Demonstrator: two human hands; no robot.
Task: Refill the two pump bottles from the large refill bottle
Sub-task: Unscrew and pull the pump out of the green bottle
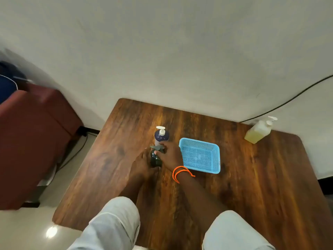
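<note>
A dark green pump bottle (155, 159) stands on the wooden table (252, 177), held between both hands. My left hand (141, 164) wraps its body from the left. My right hand (171, 154) grips the green pump head at its top. Just behind them stands a dark blue bottle with a white pump (161, 135), touching no hand. A clear bottle of yellow liquid with a white pump (259, 130) stands at the far right corner by the wall.
A light blue mesh basket (216, 150) lies right of my right hand. A black cable (288, 101) runs along the wall behind the table. A red-brown seat (32, 134) stands left of the table.
</note>
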